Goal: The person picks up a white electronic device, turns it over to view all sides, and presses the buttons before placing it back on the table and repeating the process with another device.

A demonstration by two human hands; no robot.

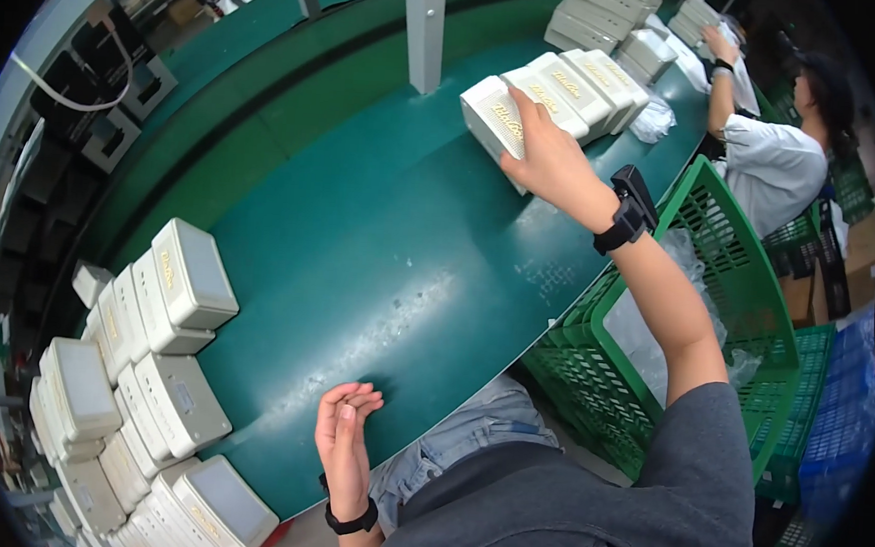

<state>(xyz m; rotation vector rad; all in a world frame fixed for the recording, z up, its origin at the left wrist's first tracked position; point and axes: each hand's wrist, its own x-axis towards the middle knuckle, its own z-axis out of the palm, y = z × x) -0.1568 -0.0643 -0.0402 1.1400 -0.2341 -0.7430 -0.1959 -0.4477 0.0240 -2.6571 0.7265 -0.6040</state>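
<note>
My right hand (559, 171) reaches to the far side of the green table and grips a cream boxy device (490, 111) with a ribbed face and gold lettering. My fingers lie over its top and the thumb is on the near side. Behind it stand several like cream devices (569, 96) in a row, touching one another. My left hand (345, 438) hovers over the table's near edge, fingers loosely curled and slightly apart, holding nothing. Nearest to it on the left are several stacks of cream devices (184, 403), some showing a pale grey panel (228, 496).
A green table (378, 260) runs between the stacks, with a grey post (425, 32) at its far edge. A green crate (594, 328) with clear plastic bags stands on my right. Further right, a co-worker (775, 164) in a white shirt handles things by more stacked devices (609, 13).
</note>
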